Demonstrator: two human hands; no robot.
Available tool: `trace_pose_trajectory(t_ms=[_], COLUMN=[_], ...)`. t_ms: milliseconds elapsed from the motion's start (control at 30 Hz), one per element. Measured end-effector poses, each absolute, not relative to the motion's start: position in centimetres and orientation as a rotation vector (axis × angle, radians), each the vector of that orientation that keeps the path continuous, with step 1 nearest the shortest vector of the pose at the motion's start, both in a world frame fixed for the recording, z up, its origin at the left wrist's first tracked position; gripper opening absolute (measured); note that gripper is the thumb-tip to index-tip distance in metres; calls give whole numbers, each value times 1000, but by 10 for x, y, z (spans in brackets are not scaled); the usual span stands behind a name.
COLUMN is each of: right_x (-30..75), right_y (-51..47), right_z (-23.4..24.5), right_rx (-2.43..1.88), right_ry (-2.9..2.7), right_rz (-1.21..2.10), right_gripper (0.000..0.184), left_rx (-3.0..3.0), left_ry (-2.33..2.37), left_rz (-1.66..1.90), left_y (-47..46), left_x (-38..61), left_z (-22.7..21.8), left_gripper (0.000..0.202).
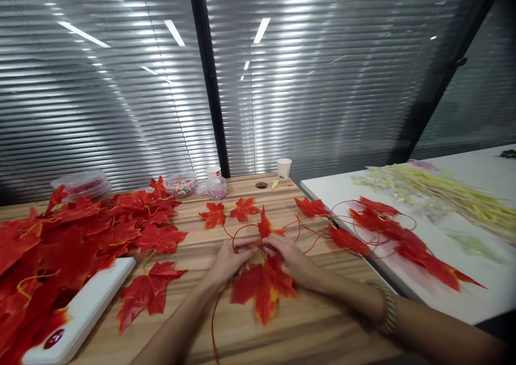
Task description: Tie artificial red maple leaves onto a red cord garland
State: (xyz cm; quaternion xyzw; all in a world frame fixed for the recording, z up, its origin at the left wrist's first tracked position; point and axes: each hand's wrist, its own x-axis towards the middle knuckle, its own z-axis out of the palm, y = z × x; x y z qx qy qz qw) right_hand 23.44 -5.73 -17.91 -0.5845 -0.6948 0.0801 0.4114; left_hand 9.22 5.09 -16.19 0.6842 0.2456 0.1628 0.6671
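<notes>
Both hands meet at the stem end of a red artificial maple leaf (264,287), which hangs toward me over the wooden table. Fingers of my left hand (233,262) are pinched at the yellowish stem, where a thin red cord (215,322) loops up and trails down. My right hand (291,255) is closed at the same spot, its fingertips partly hidden behind the leaf. Just beyond the hands another red leaf (266,225) stands up. Two small leaves (244,209) lie farther off, and the cord runs right toward more leaves (349,238).
A large heap of red leaves (76,230) covers the left side, partly over a white device (86,314). Tubs of beads (180,186) and paper cups (284,167) stand at the back. On the right, a white table (334,185) holds yellow-green strips (455,193).
</notes>
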Motion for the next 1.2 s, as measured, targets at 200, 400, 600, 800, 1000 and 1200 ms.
trace_pose_trajectory(t_ms=[200,400,600,800,1000,1200], right_x=[235,235,235,235,234,235], right_y=[-56,-57,-58,-58,-58,-58], right_z=[-179,-175,-176,-176,-175,-177], right_rx=[-1503,-1499,-1513,-1546,-1545,-1564], right_ry=[-1768,-1768,-1793,-1827,-1845,-1861], right_rz=[162,145,124,105,106,93], right_gripper=[21,18,19,21,20,20], left_rx=[1574,1563,1545,1549,1517,1536], left_ry=[499,483,502,538,529,508], left_rz=[371,374,356,353,358,348], left_y=[53,54,53,52,51,52], left_x=[92,92,92,92,92,92], left_z=[-169,-170,-167,-164,-162,-163], left_gripper=[40,37,35,31,30,29])
